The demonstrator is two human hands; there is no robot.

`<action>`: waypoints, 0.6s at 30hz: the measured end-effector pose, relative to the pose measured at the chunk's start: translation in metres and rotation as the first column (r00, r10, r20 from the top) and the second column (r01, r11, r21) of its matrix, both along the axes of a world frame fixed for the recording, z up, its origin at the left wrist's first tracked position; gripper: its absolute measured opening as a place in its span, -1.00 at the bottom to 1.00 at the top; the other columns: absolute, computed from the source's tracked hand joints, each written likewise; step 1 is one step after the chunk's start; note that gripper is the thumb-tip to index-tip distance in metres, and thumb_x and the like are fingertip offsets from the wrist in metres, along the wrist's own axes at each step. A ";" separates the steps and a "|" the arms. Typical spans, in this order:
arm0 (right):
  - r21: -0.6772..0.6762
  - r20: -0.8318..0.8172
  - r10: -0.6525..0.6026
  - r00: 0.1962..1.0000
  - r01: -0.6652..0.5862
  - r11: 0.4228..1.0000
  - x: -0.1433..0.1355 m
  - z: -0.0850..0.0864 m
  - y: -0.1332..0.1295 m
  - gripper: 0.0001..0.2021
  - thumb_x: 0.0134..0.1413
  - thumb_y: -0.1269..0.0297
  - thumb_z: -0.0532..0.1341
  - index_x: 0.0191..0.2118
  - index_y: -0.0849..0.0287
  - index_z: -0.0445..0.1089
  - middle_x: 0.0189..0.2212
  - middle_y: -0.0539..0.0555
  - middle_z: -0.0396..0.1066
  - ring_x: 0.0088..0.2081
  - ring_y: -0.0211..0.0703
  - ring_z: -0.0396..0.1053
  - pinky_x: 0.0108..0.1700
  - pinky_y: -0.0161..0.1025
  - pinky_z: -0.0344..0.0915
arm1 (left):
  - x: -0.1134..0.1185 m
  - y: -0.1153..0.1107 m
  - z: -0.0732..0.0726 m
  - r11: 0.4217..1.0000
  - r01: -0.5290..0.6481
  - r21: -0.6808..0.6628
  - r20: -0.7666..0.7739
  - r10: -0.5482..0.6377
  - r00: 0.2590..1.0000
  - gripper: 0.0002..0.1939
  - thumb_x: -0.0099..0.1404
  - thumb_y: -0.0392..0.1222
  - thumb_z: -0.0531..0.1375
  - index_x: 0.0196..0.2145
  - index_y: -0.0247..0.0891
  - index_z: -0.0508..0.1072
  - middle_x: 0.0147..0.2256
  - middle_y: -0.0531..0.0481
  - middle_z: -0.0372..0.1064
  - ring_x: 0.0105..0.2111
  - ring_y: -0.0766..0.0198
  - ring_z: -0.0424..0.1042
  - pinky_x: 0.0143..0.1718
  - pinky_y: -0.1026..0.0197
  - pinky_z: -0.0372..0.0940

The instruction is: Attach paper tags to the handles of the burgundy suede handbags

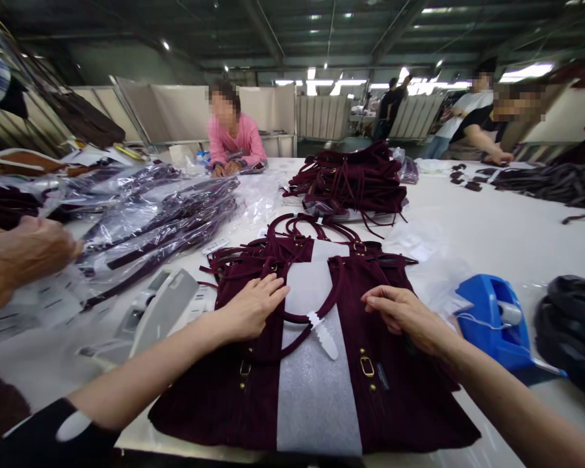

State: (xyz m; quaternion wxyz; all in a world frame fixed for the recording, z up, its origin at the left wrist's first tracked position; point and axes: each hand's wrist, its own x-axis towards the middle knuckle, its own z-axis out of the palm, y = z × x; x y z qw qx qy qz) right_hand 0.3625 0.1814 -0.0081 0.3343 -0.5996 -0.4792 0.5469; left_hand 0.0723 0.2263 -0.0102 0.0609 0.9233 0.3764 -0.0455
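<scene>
A dark burgundy handbag [409, 409] lies flat in front of me on top of similar bags. A pale grey sheet [316, 403] runs down its middle. The looped handles [335, 296] rest over the sheet, and a white serrated strip [325, 339] wraps round them. My left hand [257, 304] lies on the left half of the bag, fingers outstretched, beside a handle. Over the right half, my right hand [400, 313] is closed in a pinch; whatever may be between its fingertips is too small to make out. Brass buckles [366, 365] show below the hands.
A blue tape dispenser [492, 322] stands at right, near black coiled material [572, 331]. At left are a grey dispenser [163, 309], plastic-wrapped bags [156, 227] and another person's hand [32, 253]. More burgundy bags [348, 179] are piled ahead; a person in pink [238, 140] leans on the table.
</scene>
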 end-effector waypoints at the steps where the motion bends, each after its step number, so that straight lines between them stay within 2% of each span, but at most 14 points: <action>1: 0.003 0.008 0.009 1.000 -0.009 1.000 -0.002 0.000 0.000 -0.75 -0.10 0.15 0.15 -0.36 0.25 0.27 -0.51 -0.03 0.28 -0.71 -0.52 -0.02 -0.67 -0.41 -0.17 | 0.002 0.007 -0.005 0.998 0.054 -0.029 -0.033 -0.055 0.998 -0.33 -0.09 -0.49 0.05 0.05 -0.32 0.14 0.08 -0.23 0.10 0.12 -0.01 0.02 0.09 -0.13 -0.04; 4: 0.017 0.029 0.052 0.998 -0.052 0.998 -0.005 -0.001 -0.003 -0.74 -0.07 0.11 0.13 -0.36 0.24 0.27 -0.51 -0.04 0.28 -0.70 -0.51 -0.03 -0.66 -0.41 -0.16 | 0.010 0.006 -0.010 0.988 0.127 -0.085 -0.057 -0.132 0.990 -0.57 -0.10 -0.47 0.05 -0.19 -0.34 0.31 -0.22 -0.16 0.33 -0.13 0.08 0.28 0.10 -0.16 -0.12; 6: 0.024 0.060 0.085 0.995 -0.086 0.996 -0.004 -0.002 -0.007 -0.72 -0.05 0.08 0.12 -0.36 0.24 0.27 -0.52 -0.04 0.26 -0.68 -0.50 -0.03 -0.66 -0.42 -0.16 | 0.015 -0.006 -0.004 0.983 0.128 -0.131 -0.038 -0.134 0.990 -0.73 -0.05 -0.44 0.04 -0.32 -0.33 0.32 -0.36 -0.10 0.33 -0.28 0.14 0.33 0.07 -0.10 -0.03; 8: 0.014 0.089 0.113 0.990 -0.114 0.993 0.000 -0.004 -0.010 -0.71 -0.03 0.06 0.11 -0.36 0.23 0.27 -0.53 -0.06 0.25 -0.68 -0.49 -0.03 -0.66 -0.41 -0.15 | 0.019 -0.022 0.003 0.974 0.108 -0.201 0.003 -0.109 0.994 -0.86 0.05 -0.33 0.07 -0.36 -0.31 0.31 -0.39 -0.08 0.31 -0.33 0.15 0.31 -0.05 0.01 0.13; 9: 0.009 0.100 0.121 0.988 -0.122 0.992 0.002 -0.006 -0.011 -0.70 -0.02 0.05 0.10 -0.36 0.23 0.27 -0.53 -0.06 0.24 -0.67 -0.48 -0.03 -0.66 -0.41 -0.15 | 0.020 -0.028 0.006 0.970 0.088 -0.227 0.023 -0.085 0.996 -0.84 0.07 -0.21 0.12 -0.34 -0.30 0.30 -0.37 -0.08 0.30 -0.32 0.13 0.30 -0.12 0.05 0.17; 11: 0.003 0.105 0.125 0.987 -0.126 0.992 0.006 -0.009 -0.012 -0.70 0.00 0.04 0.09 -0.36 0.22 0.27 -0.53 -0.06 0.24 -0.67 -0.47 -0.03 -0.66 -0.41 -0.14 | 0.021 -0.037 0.007 0.972 0.046 -0.229 0.045 -0.036 0.998 -0.59 -0.02 0.03 0.24 -0.30 -0.31 0.29 -0.31 -0.11 0.28 -0.27 0.08 0.26 -0.19 0.09 0.20; 12: 0.004 0.101 0.124 0.987 -0.125 0.992 0.007 -0.010 -0.012 -0.70 0.00 0.03 0.09 -0.36 0.22 0.27 -0.53 -0.06 0.25 -0.67 -0.47 -0.03 -0.66 -0.41 -0.14 | 0.020 -0.039 0.005 0.977 0.033 -0.211 0.046 -0.024 0.999 -0.50 -0.08 0.08 0.27 -0.28 -0.32 0.28 -0.29 -0.11 0.27 -0.25 0.06 0.25 -0.19 0.09 0.20; 14: 0.011 0.095 0.116 0.989 -0.117 0.993 0.008 -0.012 -0.011 -0.70 0.01 0.03 0.09 -0.35 0.21 0.27 -0.53 -0.06 0.26 -0.67 -0.48 -0.03 -0.66 -0.41 -0.15 | 0.021 -0.038 -0.003 0.982 0.041 -0.183 0.034 -0.035 0.999 -0.55 -0.05 0.03 0.28 -0.30 -0.31 0.27 -0.28 -0.10 0.26 -0.26 0.08 0.25 -0.19 0.09 0.19; 18: 0.008 0.092 0.103 0.990 -0.104 0.995 0.007 -0.011 -0.012 -0.69 0.00 0.02 0.10 -0.36 0.22 0.27 -0.54 -0.06 0.26 -0.68 -0.48 -0.03 -0.66 -0.41 -0.15 | 0.023 -0.030 -0.016 0.979 0.099 -0.176 0.001 -0.100 0.995 -0.86 0.06 -0.28 0.13 -0.37 -0.30 0.24 -0.35 -0.07 0.30 -0.33 0.14 0.31 -0.16 0.06 0.17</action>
